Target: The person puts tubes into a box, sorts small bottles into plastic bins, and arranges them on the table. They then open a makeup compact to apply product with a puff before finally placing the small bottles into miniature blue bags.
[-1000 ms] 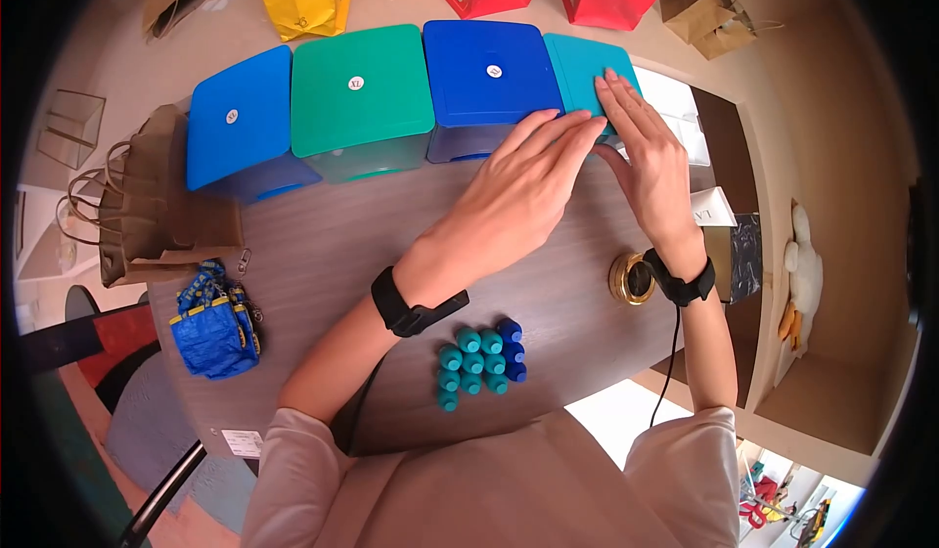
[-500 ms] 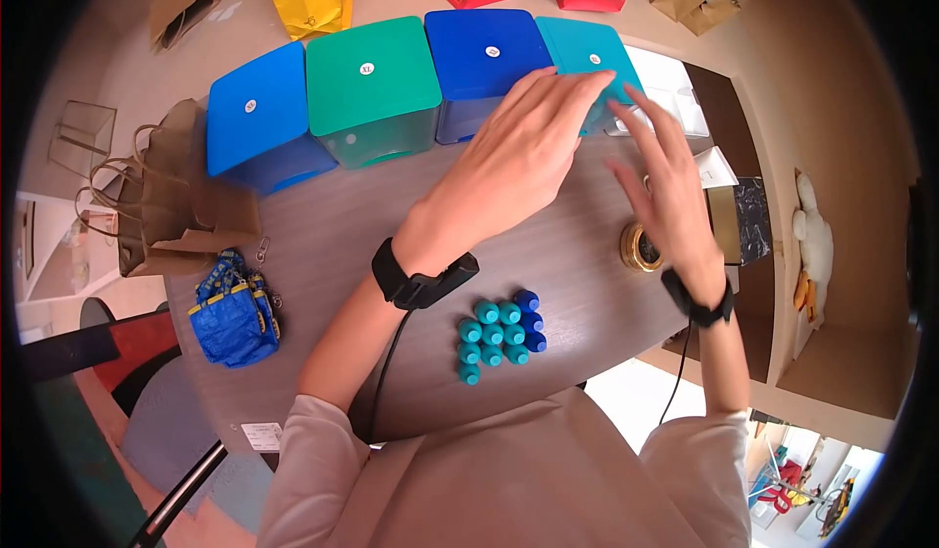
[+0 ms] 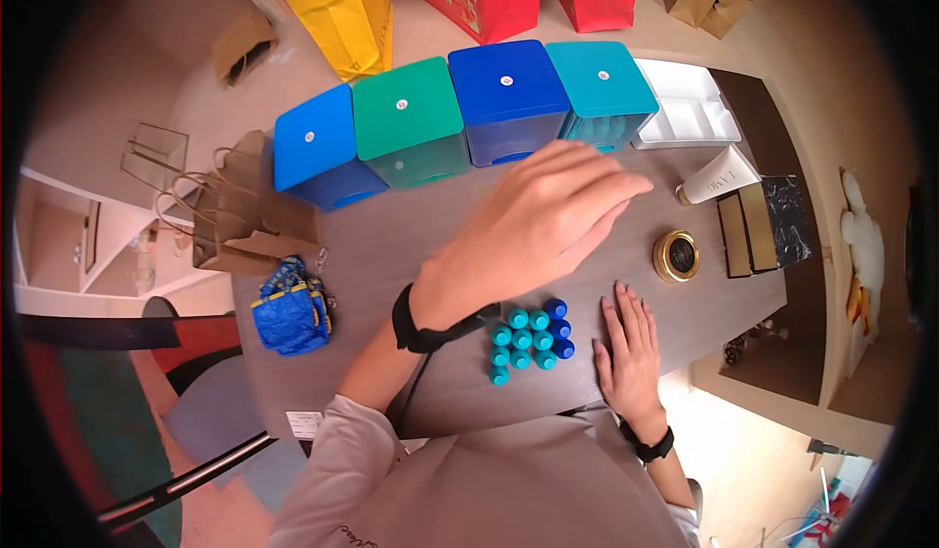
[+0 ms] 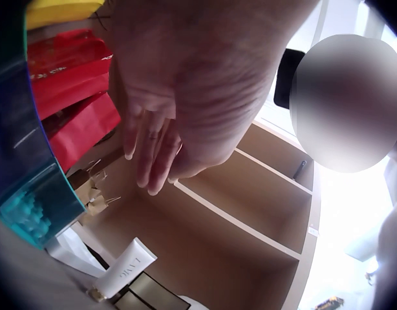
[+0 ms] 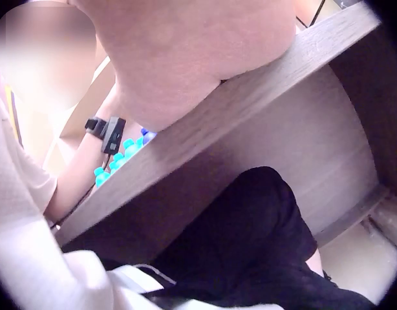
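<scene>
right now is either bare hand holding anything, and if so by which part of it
Nothing is held: the left hand hangs empty above the grey-brown wood-grained table; the right hand rests flat on it.

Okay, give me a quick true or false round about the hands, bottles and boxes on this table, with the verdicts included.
1. The right hand rests on the table. True.
2. The left hand grips the gold-rimmed jar. False: the left hand is raised with nothing visible in it, and the gold-rimmed jar sits on the table.
3. In the head view, the turquoise-topped box is at the right end of the row of four boxes. True.
4. The dark blue bottles outnumber the turquoise bottles. False: there are three dark blue and nine turquoise.
</scene>
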`<state>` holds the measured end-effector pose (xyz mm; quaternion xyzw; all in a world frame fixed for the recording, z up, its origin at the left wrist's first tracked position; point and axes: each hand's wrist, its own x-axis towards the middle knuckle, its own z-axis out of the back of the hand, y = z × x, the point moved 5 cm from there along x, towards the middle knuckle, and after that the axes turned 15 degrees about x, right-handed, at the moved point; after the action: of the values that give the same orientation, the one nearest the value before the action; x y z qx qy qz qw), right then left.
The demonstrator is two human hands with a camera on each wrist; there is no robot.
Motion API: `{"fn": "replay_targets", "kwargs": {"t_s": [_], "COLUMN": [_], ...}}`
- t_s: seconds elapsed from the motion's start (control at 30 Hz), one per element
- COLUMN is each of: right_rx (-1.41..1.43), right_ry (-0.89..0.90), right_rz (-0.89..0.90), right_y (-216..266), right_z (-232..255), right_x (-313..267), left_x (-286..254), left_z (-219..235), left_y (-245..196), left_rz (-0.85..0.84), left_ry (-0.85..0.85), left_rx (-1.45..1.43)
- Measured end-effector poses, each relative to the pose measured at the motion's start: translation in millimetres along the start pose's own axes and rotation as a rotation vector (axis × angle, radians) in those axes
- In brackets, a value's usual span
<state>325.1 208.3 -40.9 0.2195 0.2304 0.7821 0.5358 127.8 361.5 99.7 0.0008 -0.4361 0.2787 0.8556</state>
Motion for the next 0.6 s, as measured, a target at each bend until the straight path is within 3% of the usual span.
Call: {"fn": "replay_targets", "kwargs": {"t_s": [0.13, 0.2, 0.23, 0.3, 0.37, 0.43, 0.47, 0.53, 0.6], "right_rx": [-0.014, -0.003, 0.006, -0.010, -0.032, 0.188, 0.181, 0.390, 0.411], "right_ry": [0.014, 0.004, 0.000, 0.002, 0.004, 0.045, 0.046, 0.039, 0.033], "right_rz": [0.010, 0.027, 0.030, 0.050, 0.057, 0.121, 0.124, 0.224, 0.272], "right_y": [1, 1, 0, -3, -3, 5, 6, 14, 22], "right_z": [3, 4, 3, 1, 3, 9, 8, 3, -3], "right_x": [5, 5, 5, 3, 2, 2, 2, 6, 13], "left_x": [-20, -46, -60, -94, -126, -167, -178, -192, -196], "left_z": [15, 15, 18, 15, 11, -2, -7, -14, -23], "left_y": [-29, -43, -54, -66, -78, -80, -85, -84, -80], "left_rz": [0.046, 0.164, 0.161, 0.321, 0.386, 0.518, 0.518, 0.692, 0.700], "left_ry": [0.102, 0.320, 0.318, 0.367, 0.377, 0.382, 0.373, 0.265, 0.242], "left_rx": [0.028, -0.035, -0.017, -0.073, -0.051, -0.061, -0.063, -0.178, -0.171]}}
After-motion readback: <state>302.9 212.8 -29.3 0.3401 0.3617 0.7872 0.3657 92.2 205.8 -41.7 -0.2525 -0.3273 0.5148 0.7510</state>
